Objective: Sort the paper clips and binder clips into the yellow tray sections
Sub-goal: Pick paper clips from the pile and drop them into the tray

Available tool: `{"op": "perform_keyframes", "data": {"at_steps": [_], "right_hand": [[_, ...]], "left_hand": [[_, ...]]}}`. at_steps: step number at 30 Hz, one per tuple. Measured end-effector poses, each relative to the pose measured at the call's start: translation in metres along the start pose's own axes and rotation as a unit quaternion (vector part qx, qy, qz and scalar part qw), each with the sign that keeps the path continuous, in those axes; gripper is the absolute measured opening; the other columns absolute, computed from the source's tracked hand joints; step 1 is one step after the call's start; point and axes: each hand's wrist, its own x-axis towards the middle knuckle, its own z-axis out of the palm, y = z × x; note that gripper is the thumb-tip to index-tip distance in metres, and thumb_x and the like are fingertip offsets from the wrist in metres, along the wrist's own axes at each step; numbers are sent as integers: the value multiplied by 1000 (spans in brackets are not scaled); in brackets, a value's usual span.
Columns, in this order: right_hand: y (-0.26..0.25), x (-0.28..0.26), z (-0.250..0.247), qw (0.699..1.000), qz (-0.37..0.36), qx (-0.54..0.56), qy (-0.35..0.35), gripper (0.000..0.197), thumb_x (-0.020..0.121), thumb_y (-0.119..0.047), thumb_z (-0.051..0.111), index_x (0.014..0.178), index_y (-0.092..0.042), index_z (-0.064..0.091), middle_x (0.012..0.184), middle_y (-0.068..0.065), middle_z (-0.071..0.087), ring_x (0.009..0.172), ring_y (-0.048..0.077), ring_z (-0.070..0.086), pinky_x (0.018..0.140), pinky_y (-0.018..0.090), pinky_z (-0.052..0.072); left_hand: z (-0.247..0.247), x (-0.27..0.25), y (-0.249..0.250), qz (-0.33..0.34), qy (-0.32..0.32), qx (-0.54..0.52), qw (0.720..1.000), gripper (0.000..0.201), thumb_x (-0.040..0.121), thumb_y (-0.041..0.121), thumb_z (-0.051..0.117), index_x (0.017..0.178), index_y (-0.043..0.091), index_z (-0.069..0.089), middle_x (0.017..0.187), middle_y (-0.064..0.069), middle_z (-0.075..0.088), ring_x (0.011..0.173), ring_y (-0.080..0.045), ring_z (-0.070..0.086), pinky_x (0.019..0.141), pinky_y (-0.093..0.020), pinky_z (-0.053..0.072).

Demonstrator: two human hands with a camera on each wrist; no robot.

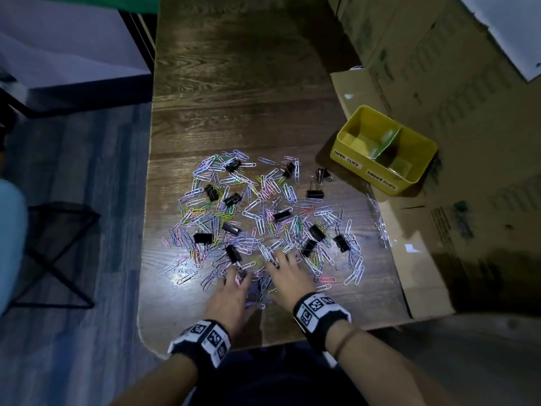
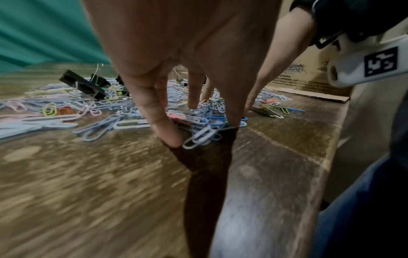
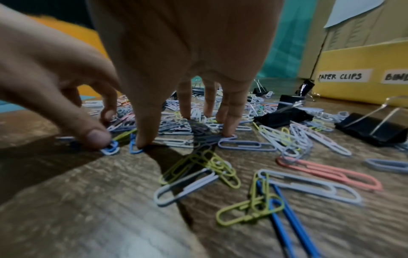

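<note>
Your left hand [image 1: 231, 291] and right hand [image 1: 288, 278] rest spread-fingered on the near edge of the paper clips [image 1: 257, 218] and binder clips [image 1: 282, 215], gripping nothing, while the yellow tray [image 1: 351, 159] looks empty, so sorting has barely begun.

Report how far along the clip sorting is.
Done: nothing visible; both sections of the yellow tray look empty. In hand: left hand and right hand rake paper clips together at the pile's near edge. Left: nearly everything, including the black binder clips scattered on the table.
</note>
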Motion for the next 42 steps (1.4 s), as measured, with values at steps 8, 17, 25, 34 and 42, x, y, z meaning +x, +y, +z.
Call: {"op": "perform_keyframes", "data": {"at_steps": [8, 17, 25, 34, 42], "right_hand": [[9, 12, 11, 997, 26, 68, 40, 36, 84, 7, 56, 116, -9, 59, 127, 9, 50, 116, 28, 51, 93, 45, 49], [21, 20, 1, 956, 119, 261, 61, 24, 86, -12, 66, 111, -9, 68, 113, 16, 64, 96, 22, 63, 92, 28, 50], [48, -5, -48, 879, 104, 451, 114, 26, 77, -19, 76, 103, -15, 72, 90, -2, 69, 86, 11, 64, 84, 23, 52], [111, -37, -146, 765, 13, 585, 270, 23, 66, -10, 81, 81, -26, 74, 83, -17, 70, 86, -5, 64, 80, 13, 50], [186, -15, -225, 707, -50, 577, 406, 31, 63, 1, 80, 80, -23, 72, 77, -19, 71, 78, -2, 64, 78, 15, 49]], "left_hand": [[1, 29, -1, 68, 34, -74, 994, 28, 90, 12, 54, 118, 10, 55, 134, -12, 45, 110, -30, 56, 93, -38, 49], [-24, 38, -21, 56, 59, -207, 975, 11, 85, 8, 60, 90, 8, 70, 93, -3, 68, 88, -19, 62, 80, -22, 45], [-66, 40, -33, -2, -6, -405, 915, 14, 74, 7, 75, 71, 19, 68, 65, 6, 71, 66, -13, 65, 59, -13, 49], [-198, 94, 48, 91, 21, -528, 844, 13, 66, 3, 74, 70, 15, 72, 69, -2, 71, 63, -15, 64, 60, -23, 54], [-247, 233, 191, 141, 99, -486, 857, 7, 75, 0, 72, 81, 2, 68, 61, 4, 63, 48, 6, 52, 51, -10, 42]]}}
